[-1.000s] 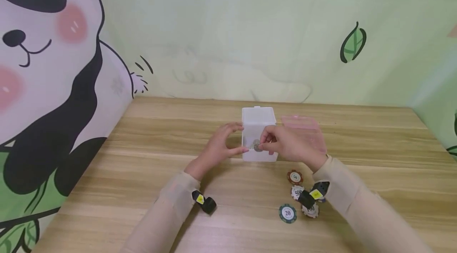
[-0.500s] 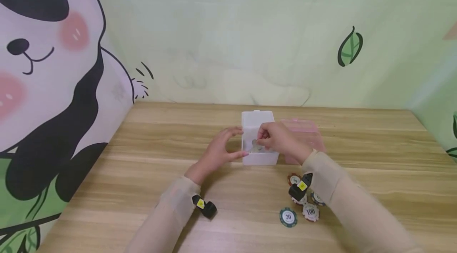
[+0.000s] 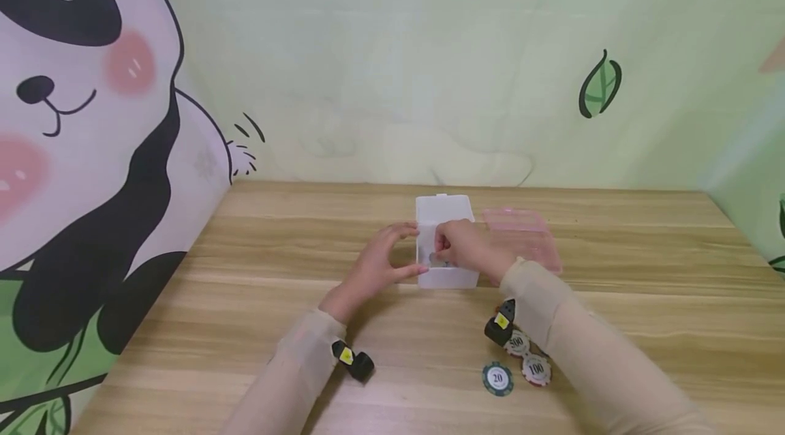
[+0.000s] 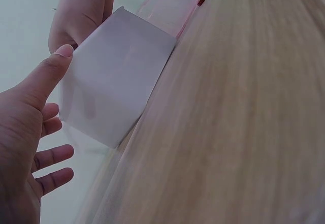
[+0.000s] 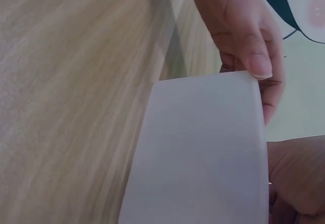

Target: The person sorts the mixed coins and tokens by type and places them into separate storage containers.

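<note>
A white plastic box (image 3: 449,278) stands on the wooden table with its lid (image 3: 443,208) tipped back. My left hand (image 3: 381,259) holds the box's left side, thumb at the near corner and index finger at the far one. In the right wrist view the left thumb (image 5: 260,65) lies over the rim corner. My right hand (image 3: 465,244) reaches down into the box, thumb and index finger pinching a small grey coin (image 3: 433,259). In the left wrist view the box wall (image 4: 117,76) hides the right fingertips.
A translucent pink box (image 3: 527,244) lies right of the white box, partly behind the right hand. Several poker chips lie nearer, among them a green 20 chip (image 3: 497,378) and a 100 chip (image 3: 536,369). The right wrist's camera (image 3: 501,326) overlaps others. A panda-printed wall stands behind.
My right hand has moved left and lower into the white box with the coin, its forearm now covering different poker chips. The left hand stays at the box's side.
</note>
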### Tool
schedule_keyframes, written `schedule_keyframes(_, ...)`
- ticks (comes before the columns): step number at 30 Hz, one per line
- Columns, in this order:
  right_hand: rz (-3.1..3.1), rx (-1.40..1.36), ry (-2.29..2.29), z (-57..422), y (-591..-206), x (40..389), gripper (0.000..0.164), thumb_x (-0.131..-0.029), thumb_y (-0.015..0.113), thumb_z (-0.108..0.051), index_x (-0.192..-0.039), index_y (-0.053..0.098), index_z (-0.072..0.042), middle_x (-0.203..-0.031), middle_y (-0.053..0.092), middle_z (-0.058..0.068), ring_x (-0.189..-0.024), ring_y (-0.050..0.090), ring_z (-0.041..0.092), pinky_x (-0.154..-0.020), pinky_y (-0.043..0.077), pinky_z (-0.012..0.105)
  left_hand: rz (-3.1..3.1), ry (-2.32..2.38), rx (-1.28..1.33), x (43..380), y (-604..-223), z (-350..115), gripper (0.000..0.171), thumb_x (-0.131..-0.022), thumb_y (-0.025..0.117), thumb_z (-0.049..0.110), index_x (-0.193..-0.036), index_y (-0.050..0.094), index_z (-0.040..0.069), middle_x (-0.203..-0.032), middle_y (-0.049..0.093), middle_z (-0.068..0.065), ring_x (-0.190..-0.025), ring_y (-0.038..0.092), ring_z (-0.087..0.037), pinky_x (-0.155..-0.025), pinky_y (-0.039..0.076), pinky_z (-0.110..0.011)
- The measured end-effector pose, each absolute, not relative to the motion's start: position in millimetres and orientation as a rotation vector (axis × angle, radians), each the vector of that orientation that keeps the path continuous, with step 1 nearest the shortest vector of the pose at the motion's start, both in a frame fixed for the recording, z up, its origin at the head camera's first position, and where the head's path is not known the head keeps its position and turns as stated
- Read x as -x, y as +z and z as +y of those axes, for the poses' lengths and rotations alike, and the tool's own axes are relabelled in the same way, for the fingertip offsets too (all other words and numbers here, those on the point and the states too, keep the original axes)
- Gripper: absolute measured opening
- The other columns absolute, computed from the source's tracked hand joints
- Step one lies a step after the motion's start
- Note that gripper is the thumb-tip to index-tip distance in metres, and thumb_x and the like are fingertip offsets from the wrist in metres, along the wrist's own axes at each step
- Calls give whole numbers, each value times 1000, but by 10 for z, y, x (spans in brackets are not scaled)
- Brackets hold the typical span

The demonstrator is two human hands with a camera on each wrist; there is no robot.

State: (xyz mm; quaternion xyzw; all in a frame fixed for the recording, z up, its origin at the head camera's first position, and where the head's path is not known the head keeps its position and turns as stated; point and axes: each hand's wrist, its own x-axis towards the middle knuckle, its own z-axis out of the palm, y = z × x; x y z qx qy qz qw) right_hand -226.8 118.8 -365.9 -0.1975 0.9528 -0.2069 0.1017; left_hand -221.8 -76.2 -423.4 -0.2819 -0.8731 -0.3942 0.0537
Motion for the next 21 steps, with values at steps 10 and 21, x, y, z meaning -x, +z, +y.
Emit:
schedule_keyframes(10,2863,617,-391,1137,-3680,2277,14,-84,70,-9,-75,60,-8,-68,59,2,-63,50,14,-56,38,22,-2647,-1178,859,2215,-4238,-767,62,-77,80,30,-130,55,9,-143,51,-7,-136,44,-26,-115,34,-45)
schedule_keyframes(21,2898,591,-272,1116,-3679,2266,9,-86,69,-11,-81,63,-6,-72,62,4,-63,52,16,-57,42,25,-2658,-1171,858,2218,-4238,-756,62,-78,79,31,-131,54,10,-145,49,-7,-138,42,-26,-115,33,-46)
